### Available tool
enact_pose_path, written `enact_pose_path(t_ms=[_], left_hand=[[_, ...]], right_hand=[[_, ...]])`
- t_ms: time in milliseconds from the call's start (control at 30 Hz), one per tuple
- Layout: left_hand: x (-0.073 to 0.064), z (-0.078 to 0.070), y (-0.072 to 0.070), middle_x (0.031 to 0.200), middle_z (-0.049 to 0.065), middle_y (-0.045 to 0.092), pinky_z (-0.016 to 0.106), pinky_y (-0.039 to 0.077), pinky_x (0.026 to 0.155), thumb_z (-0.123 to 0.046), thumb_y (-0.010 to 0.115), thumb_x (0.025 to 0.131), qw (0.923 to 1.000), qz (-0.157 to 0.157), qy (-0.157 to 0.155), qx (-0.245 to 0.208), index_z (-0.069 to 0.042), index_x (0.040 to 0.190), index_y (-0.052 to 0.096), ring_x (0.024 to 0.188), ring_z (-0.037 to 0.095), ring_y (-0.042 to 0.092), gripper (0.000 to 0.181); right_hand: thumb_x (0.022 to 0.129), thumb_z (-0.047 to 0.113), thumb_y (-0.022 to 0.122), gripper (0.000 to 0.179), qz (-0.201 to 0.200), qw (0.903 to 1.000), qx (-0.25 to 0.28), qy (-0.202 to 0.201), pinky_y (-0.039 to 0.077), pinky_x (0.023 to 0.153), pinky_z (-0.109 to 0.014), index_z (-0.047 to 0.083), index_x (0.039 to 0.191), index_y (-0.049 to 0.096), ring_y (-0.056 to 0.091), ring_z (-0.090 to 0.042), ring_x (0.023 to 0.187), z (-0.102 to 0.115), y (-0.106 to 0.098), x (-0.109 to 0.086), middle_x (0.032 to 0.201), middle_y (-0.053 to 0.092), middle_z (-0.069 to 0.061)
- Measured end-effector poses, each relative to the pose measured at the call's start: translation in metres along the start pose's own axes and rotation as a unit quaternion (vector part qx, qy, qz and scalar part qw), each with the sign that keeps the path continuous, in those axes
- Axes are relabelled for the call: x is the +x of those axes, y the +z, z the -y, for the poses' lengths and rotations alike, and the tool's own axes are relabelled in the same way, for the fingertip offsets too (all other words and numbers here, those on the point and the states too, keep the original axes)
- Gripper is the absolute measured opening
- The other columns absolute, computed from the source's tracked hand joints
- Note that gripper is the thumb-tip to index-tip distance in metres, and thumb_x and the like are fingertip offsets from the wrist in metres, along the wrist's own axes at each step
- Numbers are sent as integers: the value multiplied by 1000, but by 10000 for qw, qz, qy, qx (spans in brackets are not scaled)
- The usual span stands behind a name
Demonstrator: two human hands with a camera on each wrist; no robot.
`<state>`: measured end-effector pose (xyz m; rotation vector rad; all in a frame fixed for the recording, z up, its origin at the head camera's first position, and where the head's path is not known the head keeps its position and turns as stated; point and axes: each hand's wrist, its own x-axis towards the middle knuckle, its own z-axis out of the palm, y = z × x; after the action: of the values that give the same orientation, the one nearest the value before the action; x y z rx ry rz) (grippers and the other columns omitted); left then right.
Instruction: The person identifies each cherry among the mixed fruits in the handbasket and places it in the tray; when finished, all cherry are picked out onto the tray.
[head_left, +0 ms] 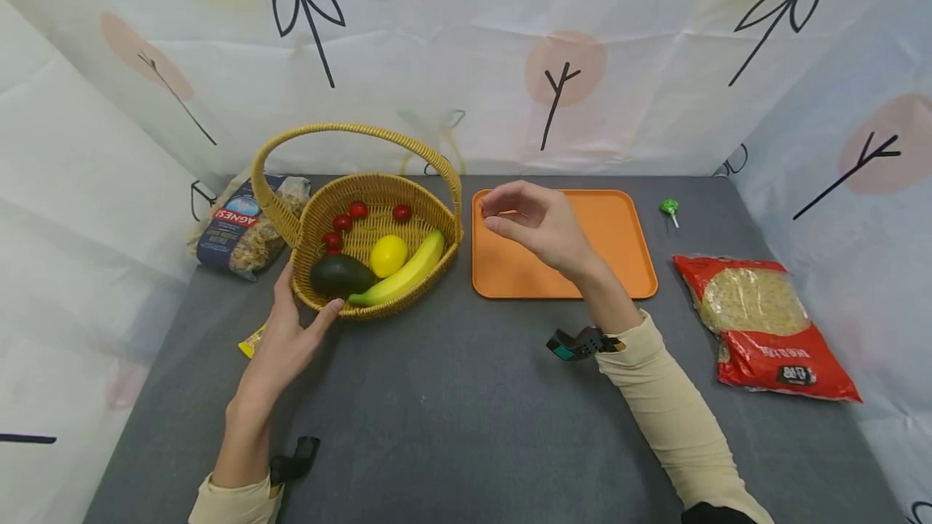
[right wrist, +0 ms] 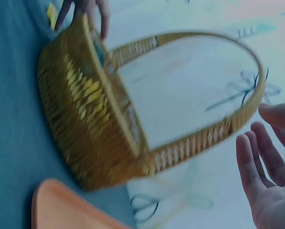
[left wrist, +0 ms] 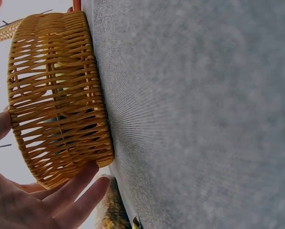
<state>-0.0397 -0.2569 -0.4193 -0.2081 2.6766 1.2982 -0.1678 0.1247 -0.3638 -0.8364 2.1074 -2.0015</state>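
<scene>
My left hand (head_left: 284, 346) holds the near left side of a yellow wicker basket (left wrist: 61, 105), thumb at the rim and fingers against the outer wall. The basket's tall handle is raised. Inside lie a banana (head_left: 404, 272), a yellow lemon (head_left: 389, 255), a dark avocado (head_left: 343, 276) and several small red fruits (head_left: 342, 222) like cherry tomatoes. Over the left part of an orange tray (head_left: 597, 241), my right hand (head_left: 539, 225) hangs with its fingers loosely bent and nothing visible between them. In the right wrist view, its fingertips appear close to the basket handle (right wrist: 195, 143).
Left of the basket leans a bag of Agnesi pasta (head_left: 243, 225). A small yellow packet (head_left: 252, 341) lies partly behind the left hand. Right of the tray are a green lollipop (head_left: 670, 207) and a red noodle bag (head_left: 764, 326). Patterned cloth walls enclose the grey table (head_left: 466, 427).
</scene>
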Motion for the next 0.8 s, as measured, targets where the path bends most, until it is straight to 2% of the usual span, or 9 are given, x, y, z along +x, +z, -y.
enact_pose_path(t_ms=[100, 167, 367, 567, 700, 800], left_hand=[[0, -1, 0, 181, 30, 5, 75, 39, 120, -55, 61, 109, 10000, -21, -48, 3, -16, 173, -21, 162, 56, 29, 111], [0, -2, -1, 180, 32, 10, 72, 43, 119, -56, 60, 108, 10000, -5, -87, 10, -17, 173, -21, 159, 56, 34, 111], [0, -2, -3, 179, 33, 13, 72, 43, 119, -56, 60, 109, 9999, 70, -110, 25, -17, 172, -22, 158, 57, 37, 111], [0, -2, -6, 179, 33, 15, 70, 49, 115, -59, 62, 107, 9997, 47, -207, 83, -15, 173, -18, 154, 56, 43, 113], [0, -2, -6, 179, 32, 17, 70, 49, 114, -60, 63, 106, 9994, 63, -335, 62, -15, 174, -15, 153, 56, 44, 113], [0, -1, -7, 178, 33, 18, 71, 47, 115, -59, 63, 106, 9993, 65, -372, 68, -15, 174, -14, 152, 57, 44, 112]], right_hand=[[97, -3, 77, 29, 326, 9995, -19, -37, 63, 99, -29, -6, 125, 71, 73, -18, 115, 10, 10, -2, 122, 74, -10], [98, -2, 76, 28, 613, 9981, -45, -48, 63, 100, -31, -5, 125, 71, 73, -22, 117, 13, 19, -1, 123, 73, -16], [100, -2, 74, 28, 1261, 9920, 14, 51, 62, 105, -38, -3, 127, 71, 70, -39, 121, 10, 48, 13, 127, 72, -22], [101, 6, 75, 27, 1540, 9875, -56, 326, 61, 107, -37, 1, 128, 73, 72, -28, 120, 0, 80, 39, 130, 72, -17], [102, 12, 75, 29, 1529, 9862, -442, 446, 60, 104, -33, 2, 129, 73, 73, -22, 113, -9, 98, 62, 131, 73, -18], [103, 17, 75, 30, 1487, 9840, -770, 602, 58, 102, -29, 4, 130, 74, 74, -21, 111, -18, 108, 79, 131, 74, -13]])
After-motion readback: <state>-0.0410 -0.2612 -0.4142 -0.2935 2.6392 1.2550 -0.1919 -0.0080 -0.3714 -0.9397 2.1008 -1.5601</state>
